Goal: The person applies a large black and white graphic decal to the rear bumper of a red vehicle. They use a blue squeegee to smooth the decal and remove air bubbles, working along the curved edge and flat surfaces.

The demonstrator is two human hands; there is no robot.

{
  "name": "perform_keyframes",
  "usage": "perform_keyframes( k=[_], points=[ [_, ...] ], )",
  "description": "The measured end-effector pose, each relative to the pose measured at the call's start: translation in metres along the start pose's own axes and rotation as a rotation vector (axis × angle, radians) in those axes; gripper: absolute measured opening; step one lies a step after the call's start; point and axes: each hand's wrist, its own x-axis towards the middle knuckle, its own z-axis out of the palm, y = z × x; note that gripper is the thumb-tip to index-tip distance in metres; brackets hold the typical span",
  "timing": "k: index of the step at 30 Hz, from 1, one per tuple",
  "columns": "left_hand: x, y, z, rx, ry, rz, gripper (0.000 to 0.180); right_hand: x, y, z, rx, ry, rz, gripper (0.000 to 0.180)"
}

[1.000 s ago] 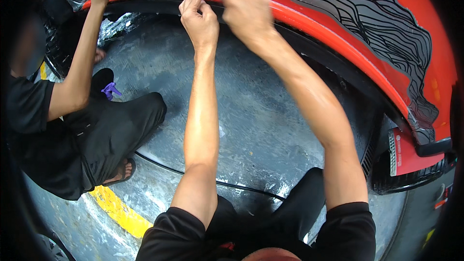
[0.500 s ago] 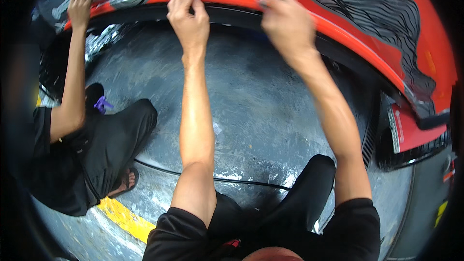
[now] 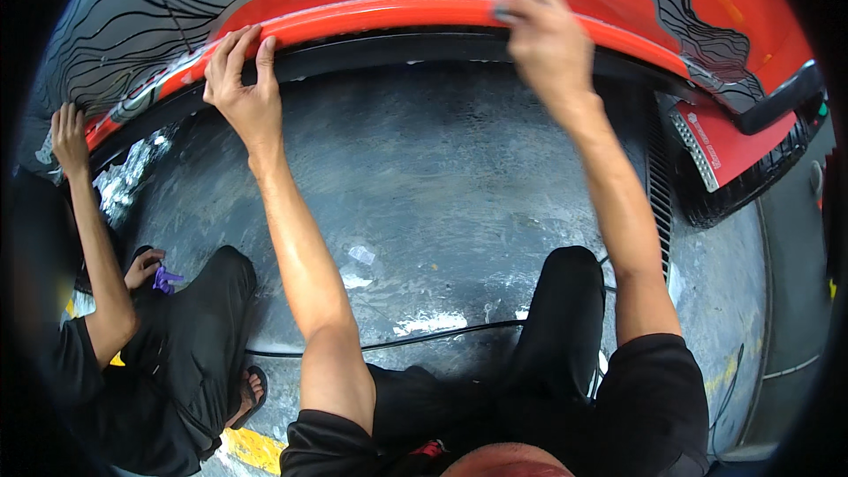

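Right now my left hand [image 3: 240, 88] presses flat-fingered on the curved red car-body edge with line-patterned grey wrap film [image 3: 389, 11], holding nothing; my right hand [image 3: 546, 40] looks blurred, curled around a small grey tool [image 3: 502, 12] there. Uneven pressure could crease the film.

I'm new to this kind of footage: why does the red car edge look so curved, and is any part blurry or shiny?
Head view: the fisheye lens bends the red car edge into an arc and leaves black corners; the right hand is smeared by motion blur, the left hand sharper; the wet floor shows white glare patches.
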Motion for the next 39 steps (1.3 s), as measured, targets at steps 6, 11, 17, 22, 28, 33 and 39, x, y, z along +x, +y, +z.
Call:
perform_keyframes(
  k=[6, 11, 17, 22, 28, 33, 39],
  points=[
    [-0.008, -0.005, 0.018, 0.006, 0.019, 0.011, 0.027, -0.051, 0.239, -0.106, -0.005, 0.051, 0.179, 0.011],
    [-0.016, 0.02, 0.039, 0.09, 0.024, 0.087, 0.032, -0.055, 0.223, -0.087, -0.042, 0.142, 0.083, 0.013],
    [-0.015, 0.036, 0.042, -0.055, -0.034, 0.133, 0.038, -0.064, 0.219, -0.086, -0.078, 0.182, 0.226, 0.011],
    [-0.015, 0.055, 0.053, -0.095, -0.084, 0.115, 0.036, -0.078, 0.3, -0.136, -0.162, 0.166, 0.308, 0.013],
    [-0.023, 0.126, 0.092, -0.129, -0.149, 0.257, 0.042, -0.065, 0.217, -0.078, -0.103, 0.234, 0.232, 0.007],
    [-0.041, 0.173, 0.129, -0.144, -0.155, 0.254, 0.039, -0.08, 0.267, -0.102, -0.051, 0.227, 0.239, 0.008],
    [-0.048, 0.184, 0.156, -0.096, -0.008, 0.225, 0.024, -0.102, 0.387, -0.158, -0.141, 0.175, 0.241, 0.015]
  ],
)
